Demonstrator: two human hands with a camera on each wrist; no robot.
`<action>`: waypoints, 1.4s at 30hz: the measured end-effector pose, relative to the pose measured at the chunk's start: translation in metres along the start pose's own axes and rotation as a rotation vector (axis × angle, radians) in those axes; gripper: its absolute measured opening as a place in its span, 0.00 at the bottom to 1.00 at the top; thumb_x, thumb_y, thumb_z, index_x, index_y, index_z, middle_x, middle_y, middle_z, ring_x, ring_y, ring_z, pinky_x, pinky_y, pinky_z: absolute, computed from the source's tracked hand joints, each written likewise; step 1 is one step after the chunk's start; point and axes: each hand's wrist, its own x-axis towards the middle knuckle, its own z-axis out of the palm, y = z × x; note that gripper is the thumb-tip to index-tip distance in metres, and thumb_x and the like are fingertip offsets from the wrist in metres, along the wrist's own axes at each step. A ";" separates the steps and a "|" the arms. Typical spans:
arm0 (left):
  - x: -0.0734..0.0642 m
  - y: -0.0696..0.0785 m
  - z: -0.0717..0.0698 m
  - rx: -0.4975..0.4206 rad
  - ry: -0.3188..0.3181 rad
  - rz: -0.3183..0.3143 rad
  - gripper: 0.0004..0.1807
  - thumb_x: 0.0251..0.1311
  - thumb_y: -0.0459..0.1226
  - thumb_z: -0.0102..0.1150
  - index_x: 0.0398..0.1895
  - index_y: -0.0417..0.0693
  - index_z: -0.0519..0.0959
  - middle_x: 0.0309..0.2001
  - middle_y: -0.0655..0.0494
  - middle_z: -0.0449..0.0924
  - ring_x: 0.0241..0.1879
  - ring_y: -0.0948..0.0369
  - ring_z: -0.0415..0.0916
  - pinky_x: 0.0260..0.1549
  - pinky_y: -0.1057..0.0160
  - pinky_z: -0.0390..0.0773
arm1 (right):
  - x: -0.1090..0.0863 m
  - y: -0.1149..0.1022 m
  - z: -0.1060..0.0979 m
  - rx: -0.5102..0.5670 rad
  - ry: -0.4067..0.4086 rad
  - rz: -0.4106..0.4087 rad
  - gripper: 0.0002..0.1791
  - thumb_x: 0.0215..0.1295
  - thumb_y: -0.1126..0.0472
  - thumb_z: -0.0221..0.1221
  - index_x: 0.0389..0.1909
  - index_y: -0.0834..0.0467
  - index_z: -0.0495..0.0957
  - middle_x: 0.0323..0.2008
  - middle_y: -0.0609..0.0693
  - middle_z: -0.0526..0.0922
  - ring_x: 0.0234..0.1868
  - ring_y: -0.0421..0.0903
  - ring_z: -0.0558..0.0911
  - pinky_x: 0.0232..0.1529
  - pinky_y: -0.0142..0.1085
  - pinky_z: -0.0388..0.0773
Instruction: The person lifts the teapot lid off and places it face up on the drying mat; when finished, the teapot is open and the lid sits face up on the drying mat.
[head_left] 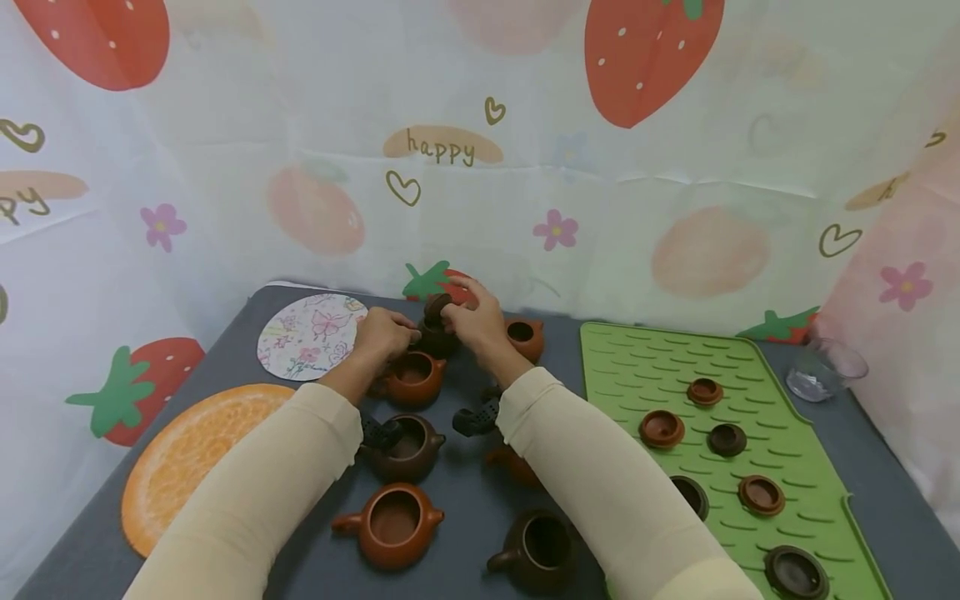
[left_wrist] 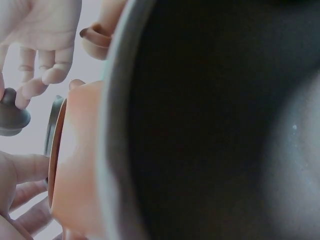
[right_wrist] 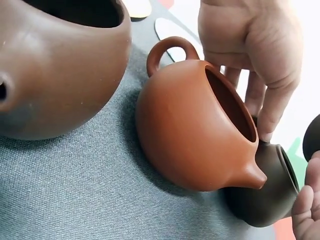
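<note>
At the back of the table my right hand (head_left: 480,321) pinches a small dark brown lid (head_left: 437,307) by its knob. It holds the lid above a dark teapot (head_left: 435,339), whose mouth shows uncovered in the right wrist view. My left hand (head_left: 384,335) grips that teapot at its left side; the handle is hidden behind the fingers. Just in front of it stands an orange-brown teapot (head_left: 414,379) without a lid. The left wrist view shows the lid (left_wrist: 12,114) tilted in the right hand's fingertips, with a dark teapot rim (left_wrist: 225,120) filling the right.
Several lidless teapots stand in two columns, among them a reddish one (head_left: 395,527) and a dark one (head_left: 542,546) in front. A green mat (head_left: 675,358) at right bears several lids. Beyond it is a clear glass (head_left: 821,371). Two round mats, floral (head_left: 300,333) and orange-patterned (head_left: 202,450), lie left.
</note>
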 end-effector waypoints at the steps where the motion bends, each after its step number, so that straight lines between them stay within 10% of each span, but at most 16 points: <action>1: 0.000 0.000 0.000 -0.003 0.000 -0.001 0.11 0.61 0.37 0.62 0.43 0.41 0.86 0.44 0.45 0.82 0.47 0.48 0.73 0.45 0.54 0.74 | 0.000 0.000 -0.001 0.015 -0.013 0.002 0.24 0.65 0.67 0.56 0.61 0.49 0.74 0.29 0.58 0.80 0.37 0.60 0.81 0.43 0.52 0.76; 17: -0.001 0.001 0.000 -0.011 -0.008 -0.011 0.11 0.61 0.36 0.62 0.44 0.40 0.86 0.46 0.45 0.81 0.50 0.48 0.72 0.47 0.54 0.73 | -0.006 -0.010 -0.006 0.261 -0.159 0.064 0.15 0.67 0.59 0.60 0.50 0.58 0.68 0.43 0.65 0.79 0.38 0.65 0.78 0.34 0.40 0.78; 28: -0.001 0.002 -0.003 -0.003 -0.002 -0.004 0.10 0.60 0.36 0.63 0.42 0.42 0.87 0.45 0.45 0.82 0.57 0.44 0.66 0.56 0.52 0.68 | -0.011 -0.029 -0.027 0.129 -0.197 0.035 0.27 0.63 0.67 0.63 0.63 0.60 0.68 0.42 0.60 0.80 0.48 0.64 0.79 0.53 0.52 0.72; 42: -0.002 0.003 -0.003 -0.017 -0.023 -0.018 0.11 0.60 0.36 0.63 0.43 0.41 0.86 0.46 0.43 0.81 0.50 0.46 0.71 0.46 0.54 0.74 | -0.035 -0.058 -0.052 -0.024 -0.207 -0.020 0.26 0.63 0.60 0.65 0.61 0.51 0.72 0.43 0.57 0.79 0.45 0.54 0.80 0.45 0.43 0.78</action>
